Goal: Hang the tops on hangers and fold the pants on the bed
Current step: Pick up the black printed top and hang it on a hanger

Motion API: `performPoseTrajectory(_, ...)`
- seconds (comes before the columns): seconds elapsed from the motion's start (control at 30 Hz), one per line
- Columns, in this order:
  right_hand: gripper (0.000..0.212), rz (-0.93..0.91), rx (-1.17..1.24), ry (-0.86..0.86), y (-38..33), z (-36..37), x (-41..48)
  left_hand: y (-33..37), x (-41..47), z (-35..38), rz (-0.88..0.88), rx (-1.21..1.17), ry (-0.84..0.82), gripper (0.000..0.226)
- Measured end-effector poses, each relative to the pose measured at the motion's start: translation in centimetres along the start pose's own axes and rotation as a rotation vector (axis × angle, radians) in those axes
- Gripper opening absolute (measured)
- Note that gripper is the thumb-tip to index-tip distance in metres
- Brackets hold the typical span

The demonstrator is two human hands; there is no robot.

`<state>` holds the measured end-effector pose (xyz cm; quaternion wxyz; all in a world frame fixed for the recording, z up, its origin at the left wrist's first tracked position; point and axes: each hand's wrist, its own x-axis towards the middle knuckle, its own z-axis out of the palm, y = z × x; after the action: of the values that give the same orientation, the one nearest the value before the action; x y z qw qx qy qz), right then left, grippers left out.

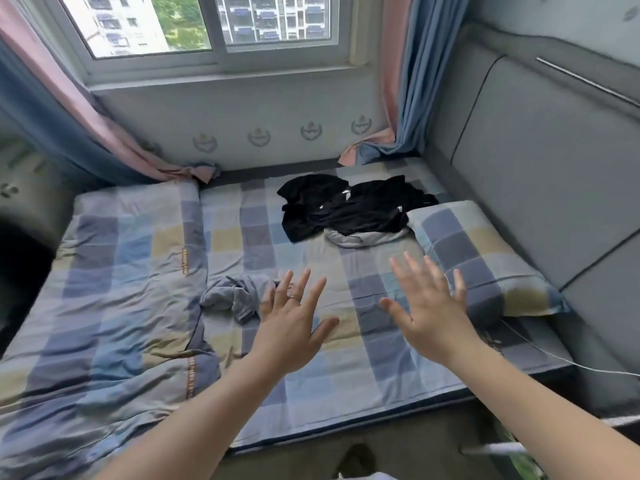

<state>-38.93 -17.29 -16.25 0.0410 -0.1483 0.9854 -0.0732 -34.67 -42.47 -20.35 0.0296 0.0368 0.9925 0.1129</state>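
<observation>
Tops [346, 209] beyond splayed left grip [291, 327], right grip [429, 320]

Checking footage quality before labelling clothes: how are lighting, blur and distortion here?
Head view: soft daylight from the window lights the bed evenly, without hard shadows; the wide lens bows the headboard; the left hand and right hand look slightly smeared; the black clothes lose nearly all detail; the left edge falls dark.
</observation>
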Motion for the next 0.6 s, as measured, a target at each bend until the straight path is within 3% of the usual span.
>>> performPoseTrajectory(0.37,0.072,0.096,0.071,-0.074,9.8,2.7,8.1,4.7,13.4,4.3,0.003,-0.038,-0.109,0.073)
performPoseTrajectory(0.6,0.072,0.189,0.097,-0.064,14.1,7.2,13.5,3.4,23.1,8.9,0.068,-0.007,-0.161,0.071)
